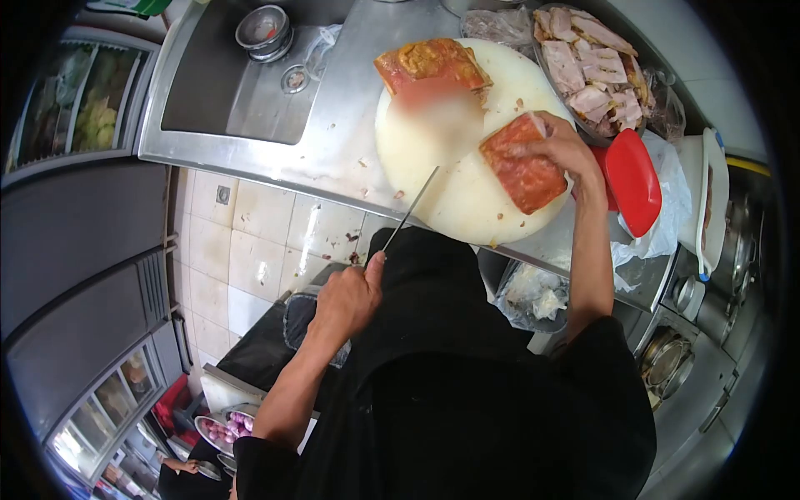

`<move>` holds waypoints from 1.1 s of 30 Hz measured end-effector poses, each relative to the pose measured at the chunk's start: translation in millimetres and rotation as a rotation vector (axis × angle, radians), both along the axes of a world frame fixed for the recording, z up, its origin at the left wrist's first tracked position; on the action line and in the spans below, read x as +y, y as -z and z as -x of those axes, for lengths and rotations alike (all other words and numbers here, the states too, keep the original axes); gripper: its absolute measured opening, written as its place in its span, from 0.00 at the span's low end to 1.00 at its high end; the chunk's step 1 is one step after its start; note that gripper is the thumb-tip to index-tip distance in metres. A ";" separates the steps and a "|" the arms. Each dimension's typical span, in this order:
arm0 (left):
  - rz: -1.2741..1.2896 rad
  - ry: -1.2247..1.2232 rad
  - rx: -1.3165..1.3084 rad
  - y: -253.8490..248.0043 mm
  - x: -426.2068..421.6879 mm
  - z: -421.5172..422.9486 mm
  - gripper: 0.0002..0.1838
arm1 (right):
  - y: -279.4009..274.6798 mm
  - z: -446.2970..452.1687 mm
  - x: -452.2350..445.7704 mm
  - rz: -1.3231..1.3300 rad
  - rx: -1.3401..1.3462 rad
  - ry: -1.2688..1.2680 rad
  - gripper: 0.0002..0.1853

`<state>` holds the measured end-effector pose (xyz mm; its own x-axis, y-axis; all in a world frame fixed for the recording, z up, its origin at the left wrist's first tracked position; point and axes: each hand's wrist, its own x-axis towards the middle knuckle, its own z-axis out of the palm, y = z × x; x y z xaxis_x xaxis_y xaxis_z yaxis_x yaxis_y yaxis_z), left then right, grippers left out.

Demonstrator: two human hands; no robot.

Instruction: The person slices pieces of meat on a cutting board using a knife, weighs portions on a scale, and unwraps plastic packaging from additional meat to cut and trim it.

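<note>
My left hand (348,293) is closed around the handle of a knife (411,204). The blade points up and away, its tip over the near edge of a round white cutting board (458,204). On the board's right side lies a slab of reddish-brown meat (523,171), with my right hand (565,150) gripping its upper right edge. A second browned meat slab (433,67) sits at the far left of the board. A blurred patch covers the board just below that slab. Small meat scraps are scattered over the board and the steel counter.
A tray (647,82) of cut meat pieces stands behind the board, near a red plastic container (633,183). To the left is a steel sink (233,108) with stacked metal bowls (264,33). Below the counter stands a plastic-lined bin (533,293). Another person's hand (179,465) shows lower left.
</note>
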<state>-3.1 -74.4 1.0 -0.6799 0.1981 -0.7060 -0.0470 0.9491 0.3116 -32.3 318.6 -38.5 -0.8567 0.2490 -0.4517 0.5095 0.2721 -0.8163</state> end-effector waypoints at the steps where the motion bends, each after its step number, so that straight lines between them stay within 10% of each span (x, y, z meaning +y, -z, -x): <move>1: -0.037 -0.010 -0.004 1.9 0.8 2.6 0.39 | -0.7 1.2 7.8 -0.021 -0.034 0.017 0.28; 4: -0.160 -0.033 0.025 4.7 3.8 12.8 0.37 | -12.8 10.7 18.5 -0.244 -0.124 0.037 0.26; 7: -0.255 -0.059 0.075 -3.6 -8.6 8.8 0.35 | -5.4 13.5 -28.8 -0.961 0.561 -0.005 0.22; 9: -0.283 -0.130 0.059 -13.7 -16.5 7.4 0.34 | 5.0 22.5 -68.5 -0.527 0.253 0.119 0.24; 17: -0.333 -0.285 0.155 -7.3 -71.3 -10.6 0.34 | 63.4 58.3 -155.1 -0.855 0.189 0.145 0.38; 33: -0.443 -0.400 0.196 23.0 -80.6 -23.7 0.39 | 87.3 7.4 -181.2 -0.841 0.671 0.077 0.11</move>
<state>20.6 -155.0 -21.9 -0.8704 0.1467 -0.4700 -0.2739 0.6490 0.7098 -39.7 137.4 -125.8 -0.8346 0.3247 0.4450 0.0678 0.8622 -0.5021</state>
